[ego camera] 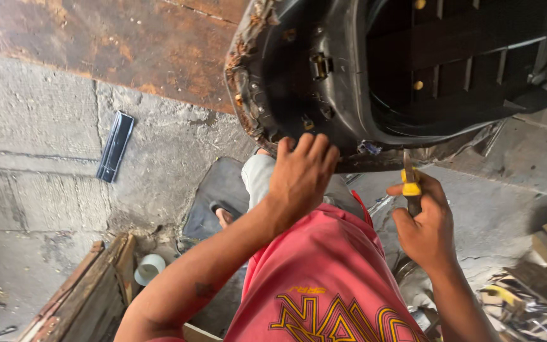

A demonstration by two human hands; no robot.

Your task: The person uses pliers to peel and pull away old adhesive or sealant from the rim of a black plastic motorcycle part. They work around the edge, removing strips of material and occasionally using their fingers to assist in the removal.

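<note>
A person in a red shirt (pixel 324 278) worked on the underside of an upturned black seat pan (pixel 349 69), seen from a head-worn camera looking down. The left hand (pixel 302 177) pressed against the lower rim of the pan, its grip spread with the fingers (pixel 314 149) curled over the edge and nothing held inside. Just right of that grip, the right hand (pixel 425 228) was closed around a yellow-handled tool (pixel 411 187), its dark metal tip pointing up and meeting the torn cover material along the pan's bottom edge; whether it was pliers or a screwdriver could not be told. Above the left grip, the pan's rim showed frayed, rust-coloured foam (pixel 245 69) and small metal clips (pixel 320 65). Below both grips lay the concrete floor (pixel 39 126), with the person's sandalled foot (pixel 223 215) on a dark mat (pixel 213 190). Well to the left of the left grip, a flat black strip (pixel 115 147) lay on the floor. Lower left, a roll of white tape (pixel 149 268) sat beside a wooden crate (pixel 90 297). To the lower right of the right grip, scrap wood and offcuts (pixel 539 278) were heaped.
</note>
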